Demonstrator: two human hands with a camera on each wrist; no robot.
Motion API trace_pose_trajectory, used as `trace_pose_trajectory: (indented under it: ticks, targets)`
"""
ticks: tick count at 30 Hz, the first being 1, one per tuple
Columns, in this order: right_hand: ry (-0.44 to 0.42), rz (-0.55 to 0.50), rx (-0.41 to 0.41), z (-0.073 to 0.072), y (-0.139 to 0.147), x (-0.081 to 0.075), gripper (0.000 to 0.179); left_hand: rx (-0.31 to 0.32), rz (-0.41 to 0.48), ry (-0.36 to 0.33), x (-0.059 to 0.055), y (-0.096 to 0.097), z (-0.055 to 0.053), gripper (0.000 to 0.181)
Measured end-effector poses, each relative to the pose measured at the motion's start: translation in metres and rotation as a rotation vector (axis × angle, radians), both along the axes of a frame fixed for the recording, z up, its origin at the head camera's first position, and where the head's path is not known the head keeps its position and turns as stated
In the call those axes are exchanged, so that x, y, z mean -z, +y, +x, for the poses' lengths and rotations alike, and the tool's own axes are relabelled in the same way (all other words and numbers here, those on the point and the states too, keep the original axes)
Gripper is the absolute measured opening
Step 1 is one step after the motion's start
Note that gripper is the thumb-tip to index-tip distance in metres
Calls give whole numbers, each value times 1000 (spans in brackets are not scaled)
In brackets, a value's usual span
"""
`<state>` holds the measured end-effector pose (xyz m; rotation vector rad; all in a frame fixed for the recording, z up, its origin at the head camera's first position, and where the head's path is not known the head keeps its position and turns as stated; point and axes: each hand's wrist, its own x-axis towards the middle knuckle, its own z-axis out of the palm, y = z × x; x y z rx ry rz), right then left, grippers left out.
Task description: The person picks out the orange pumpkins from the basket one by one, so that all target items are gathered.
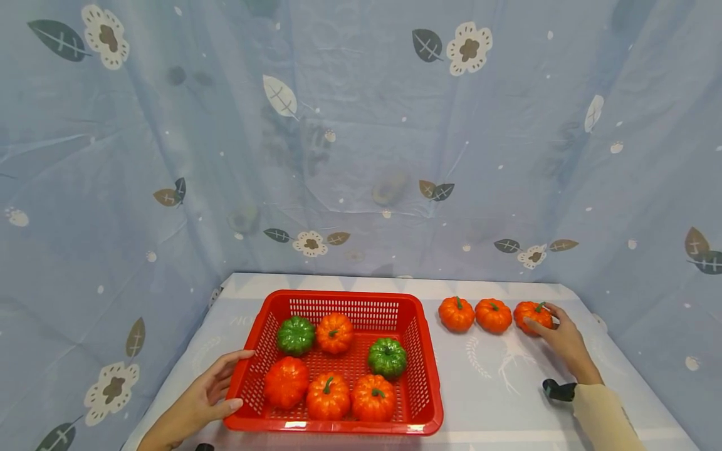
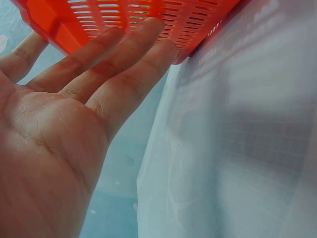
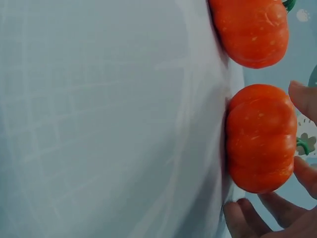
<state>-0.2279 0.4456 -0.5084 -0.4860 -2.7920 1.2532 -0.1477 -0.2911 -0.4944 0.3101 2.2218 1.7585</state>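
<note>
A red plastic basket [image 1: 333, 426] with slotted walls stands on the table. My left hand [image 1: 197, 401] is at its left side, thumb and fingertips at the rim; in the left wrist view the extended fingers [image 2: 133, 79] lie along the slotted wall. Inside the basket are two green pumpkins, one at the back left [image 1: 296, 336] and one at the right [image 1: 387, 358], and several orange ones [image 1: 328, 396]. To the right, my right hand [image 1: 566, 341] has thumb and fingers round an orange pumpkin [image 3: 261, 139] that rests on the table, its green stem showing.
Two more orange pumpkins, a left one [image 1: 456, 314] and a middle one [image 1: 493, 316], line up between the basket and my right hand. A pale patterned cloth [image 1: 496, 401] covers the table. Blue floral curtains [image 1: 361, 156] enclose the back and sides.
</note>
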Motion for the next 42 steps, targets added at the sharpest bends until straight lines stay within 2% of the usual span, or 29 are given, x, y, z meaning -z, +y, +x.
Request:
trace_pose_trajectory:
  ticks: [5, 8, 11, 17, 23, 33, 42]
  targets:
    - [128, 124, 1, 2, -7, -11, 92, 14, 8, 0, 0, 0, 0, 67]
    - [228, 215, 9, 3, -15, -24, 84, 14, 13, 0, 0, -1, 1, 67]
    - [295, 251, -4, 3, -27, -39, 78, 15, 18, 1, 0, -1, 1, 66]
    - [356, 212, -79, 3, -59, -66, 79, 16, 23, 2, 1, -3, 2, 67]
    - [431, 187, -188, 2, -101, -87, 73, 13, 36, 9, 3, -4, 2, 66]
    - [489, 110, -389, -2, -162, -95, 74, 40, 29, 9, 2, -3, 0, 68]
    - [507, 68, -520, -2, -208, -104, 72, 42, 28, 30, 1, -1, 0, 67]
